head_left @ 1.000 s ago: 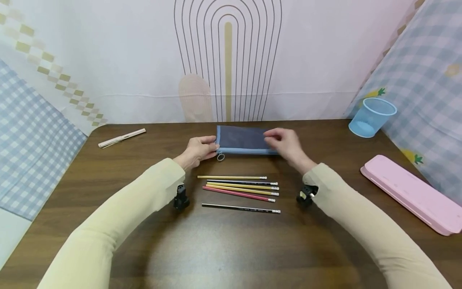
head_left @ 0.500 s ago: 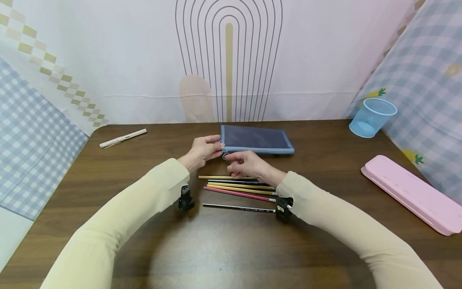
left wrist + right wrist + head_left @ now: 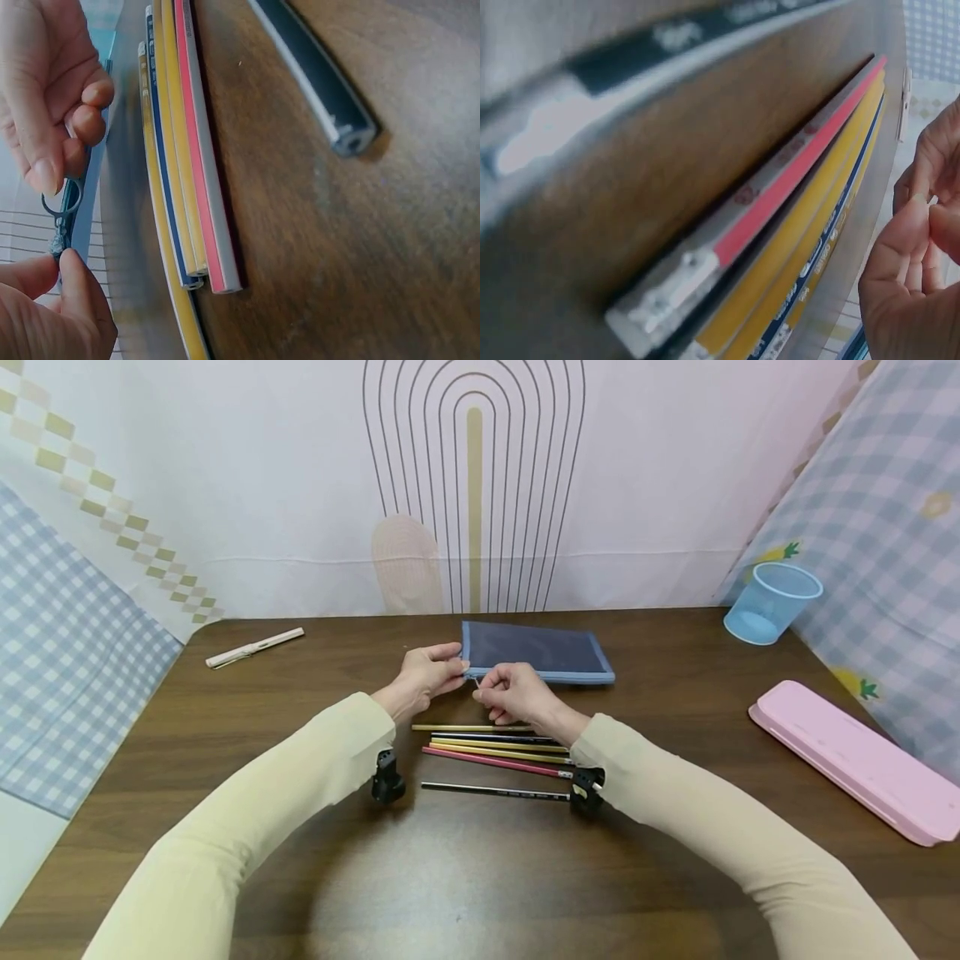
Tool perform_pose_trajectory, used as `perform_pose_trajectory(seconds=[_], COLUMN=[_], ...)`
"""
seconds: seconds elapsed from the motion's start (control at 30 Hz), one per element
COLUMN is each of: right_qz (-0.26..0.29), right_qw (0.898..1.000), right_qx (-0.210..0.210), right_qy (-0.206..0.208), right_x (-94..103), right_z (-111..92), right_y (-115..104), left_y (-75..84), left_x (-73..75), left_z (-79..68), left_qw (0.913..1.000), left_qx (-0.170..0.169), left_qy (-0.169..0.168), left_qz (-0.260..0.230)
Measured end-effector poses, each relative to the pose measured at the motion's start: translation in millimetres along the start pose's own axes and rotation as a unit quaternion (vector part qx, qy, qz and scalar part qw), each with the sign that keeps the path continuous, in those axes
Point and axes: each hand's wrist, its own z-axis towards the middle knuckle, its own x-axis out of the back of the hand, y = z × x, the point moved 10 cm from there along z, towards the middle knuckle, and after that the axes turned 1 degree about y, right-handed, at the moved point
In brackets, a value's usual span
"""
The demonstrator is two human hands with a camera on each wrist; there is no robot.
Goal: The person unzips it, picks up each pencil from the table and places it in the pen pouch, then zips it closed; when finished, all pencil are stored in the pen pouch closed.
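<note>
A dark blue zip pouch (image 3: 536,649) with light blue edging lies at the back middle of the table. My left hand (image 3: 429,677) pinches its near left corner between thumb and fingers. At that corner my right hand (image 3: 517,695) pinches the zipper's ring pull (image 3: 63,201), drawn out from the pouch in the left wrist view. Just below the hands lie several pencils, among them a red pencil (image 3: 498,762) and yellow ones (image 3: 169,225). A black pencil (image 3: 495,791) lies apart, nearer the front.
On the brown table (image 3: 405,885), a white pen (image 3: 255,648) lies at the back left. A light blue cup (image 3: 772,604) stands at the back right, with a pink case (image 3: 858,760) in front of it. A patterned cloth (image 3: 292,485) hangs behind.
My right hand has come from the pouch's right part to its left corner and now pinches the ring pull. The pouch and left hand have shifted slightly right.
</note>
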Motion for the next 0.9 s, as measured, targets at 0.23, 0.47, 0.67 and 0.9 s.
perform_pose_trajectory(seconds=[0.23, 0.47, 0.67, 0.9], right_qz=[-0.052, -0.084, -0.088, -0.098], right_qw=[0.996, 0.991, 0.99, 0.987], right_qx=[0.035, 0.047, 0.04, 0.036], right_qy=[0.066, 0.089, 0.106, 0.119], right_x=[25.2, 42.8, 64.6, 87.6], right_z=[3, 4, 1, -5], right_y=[-6, -4, 5, 13], left_y=[1.7, 1.0, -2.2, -2.6], left_x=[0.8, 6.2, 16.5, 25.2], left_z=[-1.9, -1.3, 0.2, 0.5], left_qw=[0.9999, 0.9997, 0.9997, 0.9996], left_qx=[-0.008, -0.009, -0.005, -0.003], left_qy=[0.012, 0.019, 0.021, 0.025], left_qz=[-0.006, -0.014, -0.015, -0.007])
